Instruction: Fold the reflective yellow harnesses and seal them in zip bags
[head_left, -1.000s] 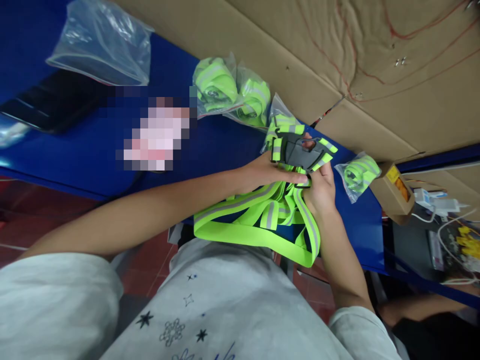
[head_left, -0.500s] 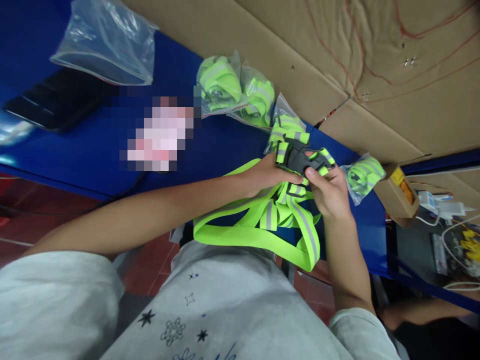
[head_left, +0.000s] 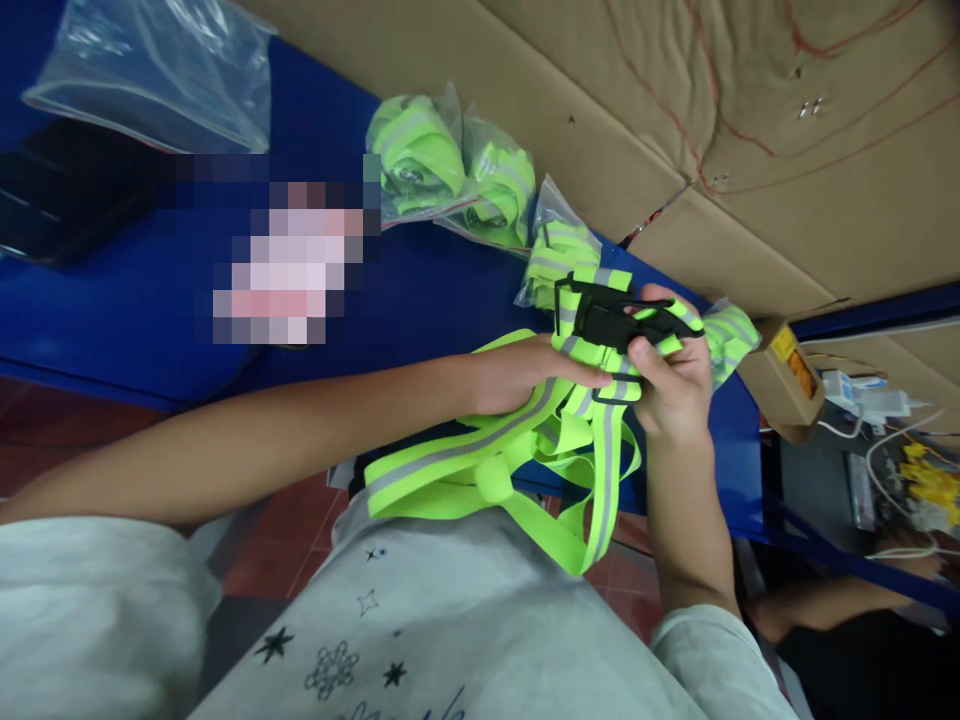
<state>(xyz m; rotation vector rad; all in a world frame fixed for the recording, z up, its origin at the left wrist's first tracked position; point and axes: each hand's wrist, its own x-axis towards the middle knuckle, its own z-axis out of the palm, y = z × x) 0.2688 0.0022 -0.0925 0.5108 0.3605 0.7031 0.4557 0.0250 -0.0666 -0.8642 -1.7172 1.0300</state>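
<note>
Over the front edge of the blue table hangs a lime-yellow reflective strap harness point(head_left: 442, 470) with a grey stripe, its loops drooping towards my shirt. My right hand point(head_left: 671, 380) is closed on one end of its black plastic buckle point(head_left: 611, 315), with the thumb on the near side. The two buckle halves look joined. My left hand point(head_left: 525, 375) grips the webbing just left of the buckle, a finger stretched along the black slider point(head_left: 619, 388). Some of the left fingers are hidden behind the straps.
Bagged rolled straps lie along the back of the blue table point(head_left: 427, 290), one bag point(head_left: 416, 155) at the left of the row. An empty clear zip bag point(head_left: 161, 70) covers part of a black object point(head_left: 67, 190). A cardboard box point(head_left: 787, 375) stands right; a person's arm point(head_left: 832, 605) shows beyond.
Both hands and the buckle have come slightly nearer and lower. The right hand has shifted right, and the slider now shows more plainly below the buckle. The hanging loops have swung.
</note>
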